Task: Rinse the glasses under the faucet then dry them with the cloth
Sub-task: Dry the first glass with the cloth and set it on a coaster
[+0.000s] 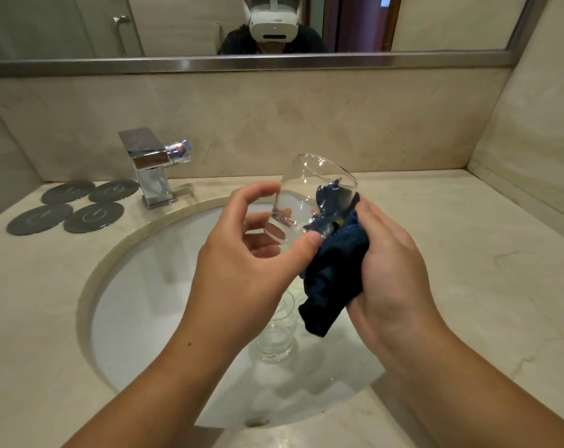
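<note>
Head view: at frame centre the left hand [242, 253] pinches the base of a tilted glass [295, 182] while the right hand [393, 263] grips the dark cloth [335, 273] pushed into its mouth, so drying is judged under way, with a second glass [274, 341] standing in the sink [145, 286] below, apparently undried.

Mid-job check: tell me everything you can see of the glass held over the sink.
The glass is a clear, stemless tumbler with a thick base. It is tilted, mouth up and to the right, held above the sink. The left hand grips it near the base with thumb and curled fingers. The dark blue cloth, gripped by the right hand, is stuffed into its mouth.
</note>
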